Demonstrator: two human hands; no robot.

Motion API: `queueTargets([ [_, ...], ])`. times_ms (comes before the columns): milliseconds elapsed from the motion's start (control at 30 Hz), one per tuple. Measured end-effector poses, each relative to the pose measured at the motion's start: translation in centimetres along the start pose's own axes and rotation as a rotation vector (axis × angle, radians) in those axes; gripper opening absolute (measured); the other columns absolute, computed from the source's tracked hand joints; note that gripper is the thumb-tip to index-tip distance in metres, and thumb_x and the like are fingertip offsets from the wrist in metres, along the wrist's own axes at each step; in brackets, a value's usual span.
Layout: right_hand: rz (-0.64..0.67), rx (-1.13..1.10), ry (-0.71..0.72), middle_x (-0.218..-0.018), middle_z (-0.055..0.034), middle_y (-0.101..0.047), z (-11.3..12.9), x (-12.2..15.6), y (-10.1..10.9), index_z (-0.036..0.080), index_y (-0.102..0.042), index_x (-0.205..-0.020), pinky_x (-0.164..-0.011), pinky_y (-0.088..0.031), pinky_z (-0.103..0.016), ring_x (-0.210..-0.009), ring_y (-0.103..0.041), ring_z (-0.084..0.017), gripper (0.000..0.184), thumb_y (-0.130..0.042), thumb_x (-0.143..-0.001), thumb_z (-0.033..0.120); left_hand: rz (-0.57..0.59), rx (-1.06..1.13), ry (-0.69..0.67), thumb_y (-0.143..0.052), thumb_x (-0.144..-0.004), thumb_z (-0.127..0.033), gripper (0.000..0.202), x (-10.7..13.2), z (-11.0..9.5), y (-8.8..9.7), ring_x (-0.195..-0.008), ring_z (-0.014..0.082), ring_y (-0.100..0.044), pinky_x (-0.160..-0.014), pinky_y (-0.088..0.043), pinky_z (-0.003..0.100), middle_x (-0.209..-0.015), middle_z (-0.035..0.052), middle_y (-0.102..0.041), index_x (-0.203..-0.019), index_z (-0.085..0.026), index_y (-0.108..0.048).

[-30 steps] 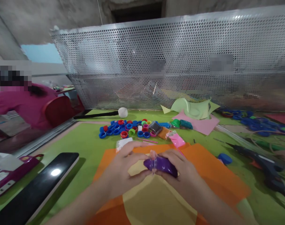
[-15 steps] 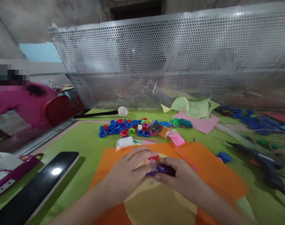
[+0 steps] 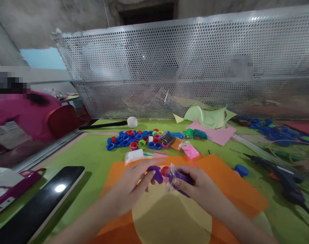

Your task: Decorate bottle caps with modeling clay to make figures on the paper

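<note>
Left hand pinches a purple lump between thumb and fingers, nearly closed on it. Right hand is curled around a purple packet, its clear, crinkled plastic end pointing toward the lump; a small gap lies between the two. Both are over a pale yellow paper shape lying on an orange sheet, with a red cap partly visible just behind, between the hands. Beyond the sheet, on the green tabletop, sit a white packet, a bright pink packet and a cluster of mostly blue bottle caps, a black packet beside them. To the right lie a blue cap and a dark glue gun; to the left, a long black slab with a glossy top.
</note>
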State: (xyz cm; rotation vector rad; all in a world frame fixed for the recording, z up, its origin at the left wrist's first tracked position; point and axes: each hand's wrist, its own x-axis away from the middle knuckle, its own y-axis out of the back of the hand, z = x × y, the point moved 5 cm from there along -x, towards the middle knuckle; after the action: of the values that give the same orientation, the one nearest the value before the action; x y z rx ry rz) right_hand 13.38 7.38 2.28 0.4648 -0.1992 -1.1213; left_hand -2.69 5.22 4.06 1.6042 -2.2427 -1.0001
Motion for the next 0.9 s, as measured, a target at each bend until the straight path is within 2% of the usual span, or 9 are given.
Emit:
queueTargets([
  [100,0.016,-0.035,0.021,-0.081,-0.0020,-0.064,0.1,0.0,-0.2,0.019,-0.064,-0.088,-0.066,-0.044,-0.026,-0.073,-0.057,-0.015,0.020,-0.053,-0.078,0.032,0.059,-0.218,-0.116,-0.038,-0.089,-0.021,0.031,0.4,-0.8,-0.6,-0.074,0.0133,-0.058,-0.065,-0.051,0.025,-0.087,0.0021,-0.060,-0.117,-0.027,-0.050],
  [200,0.028,-0.063,0.025,-0.085,-0.0012,-0.066,0.1,0.0,-0.4,0.020,-0.064,-0.089,-0.067,-0.045,-0.025,-0.076,-0.059,-0.015,0.017,-0.054,-0.079,0.029,0.036,-0.318,-0.189,-0.043,-0.087,-0.019,0.026,0.4,-1.2,-0.7,-0.084,0.0150,-0.057,-0.073,-0.051,0.026,-0.094,0.0041,-0.059,-0.111,-0.025,-0.054],
  [367,0.029,0.035,0.014,-0.080,-0.0007,-0.064,-0.1,0.0,-1.1,0.019,-0.063,-0.085,-0.064,-0.043,-0.024,-0.072,-0.056,-0.014,0.011,-0.057,-0.078,0.024,-0.029,-0.259,-0.120,-0.054,-0.083,-0.022,0.016,0.0,-0.5,-0.9,-0.089,0.0140,-0.057,-0.074,-0.052,0.024,-0.102,0.0029,-0.053,-0.096,-0.026,-0.063],
  [533,0.028,0.095,0.067,-0.082,0.0000,-0.064,-0.1,0.1,-1.9,0.021,-0.063,-0.088,-0.067,-0.043,-0.025,-0.075,-0.057,-0.015,0.013,-0.060,-0.076,0.020,-0.002,-0.308,-0.116,-0.061,-0.079,-0.021,0.015,0.1,-0.3,-1.5,-0.104,0.0190,-0.053,-0.089,-0.047,0.032,-0.112,0.0033,-0.051,-0.091,-0.028,-0.067],
  [700,0.016,0.100,0.055,-0.079,-0.0007,-0.065,-0.5,0.1,-2.1,0.020,-0.063,-0.084,-0.063,-0.043,-0.024,-0.072,-0.058,-0.015,0.010,-0.061,-0.076,0.025,0.018,-0.384,-0.240,-0.052,-0.085,-0.021,0.018,0.5,-1.2,-2.0,-0.105,0.0210,-0.053,-0.081,-0.051,0.029,-0.119,0.0050,-0.054,-0.084,-0.025,-0.069],
  [800,0.018,0.101,0.057,-0.071,0.0002,-0.064,-0.4,0.0,-1.0,0.019,-0.063,-0.075,-0.056,-0.042,-0.022,-0.064,-0.057,-0.014,0.009,-0.058,-0.077,0.026,-0.078,-0.389,-0.320,-0.049,-0.087,-0.020,0.020,0.7,-1.7,-1.2,-0.101,0.0202,-0.054,-0.073,-0.052,0.028,-0.117,0.0058,-0.055,-0.089,-0.024,-0.068],
  [833,-0.001,0.099,0.042,-0.069,0.0003,-0.064,-0.4,-0.1,-0.2,0.020,-0.064,-0.074,-0.055,-0.041,-0.022,-0.063,-0.057,-0.014,0.011,-0.057,-0.078,0.027,-0.148,-0.374,-0.317,-0.049,-0.086,-0.019,0.020,0.8,-1.7,-0.6,-0.099,0.0195,-0.054,-0.072,-0.052,0.027,-0.116,0.0054,-0.055,-0.090,-0.025,-0.068],
  [900,-0.127,0.102,-0.009,-0.072,-0.0010,-0.066,-0.6,-0.3,2.1,0.019,-0.065,-0.076,-0.058,-0.043,-0.025,-0.066,-0.059,-0.016,0.015,-0.055,-0.078,0.030,-0.316,-0.335,-0.250,-0.051,-0.086,-0.021,0.018,0.7,-1.2,0.8,-0.097,0.0185,-0.056,-0.075,-0.051,0.029,-0.112,0.0040,-0.054,-0.088,-0.026,-0.068],
])
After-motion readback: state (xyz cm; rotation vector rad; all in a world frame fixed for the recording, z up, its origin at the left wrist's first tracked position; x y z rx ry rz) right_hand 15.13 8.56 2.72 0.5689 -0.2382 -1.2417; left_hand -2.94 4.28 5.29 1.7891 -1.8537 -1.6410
